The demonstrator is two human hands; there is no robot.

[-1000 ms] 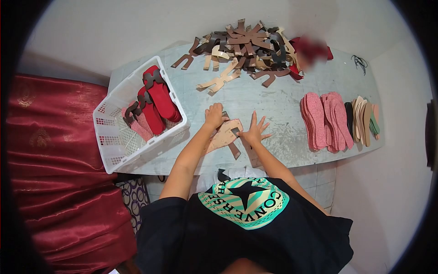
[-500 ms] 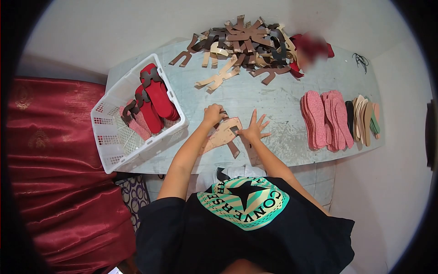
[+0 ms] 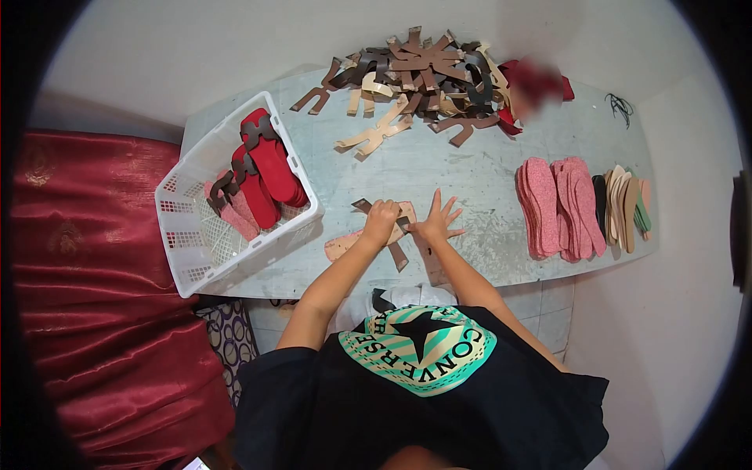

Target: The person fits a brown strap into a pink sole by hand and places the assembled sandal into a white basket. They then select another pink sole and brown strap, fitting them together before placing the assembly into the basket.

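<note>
A pale, pink-speckled sandal sole (image 3: 342, 246) lies underside up on the table, with the ends of a dark brown strap (image 3: 399, 256) sticking out around it. My left hand (image 3: 381, 222) is closed over the middle of the sole, fingers curled; what lies under them is hidden. At the toe part, my right hand (image 3: 437, 225) has its fingers spread, and its thumb touches a dark strap end folded onto the sole.
A white plastic basket (image 3: 291, 239) with red and pink sandals stands at the left. Brown, black and cream straps (image 3: 427, 66) are heaped at the back, beside blurred dark-red material (image 3: 540, 82). Pink soles (image 3: 539, 207) and other coloured soles (image 3: 623, 207) line the right side.
My left hand has moved from the strap's upper-left end down onto the middle of the sole, uncovering that strap end. My right hand has barely moved.
</note>
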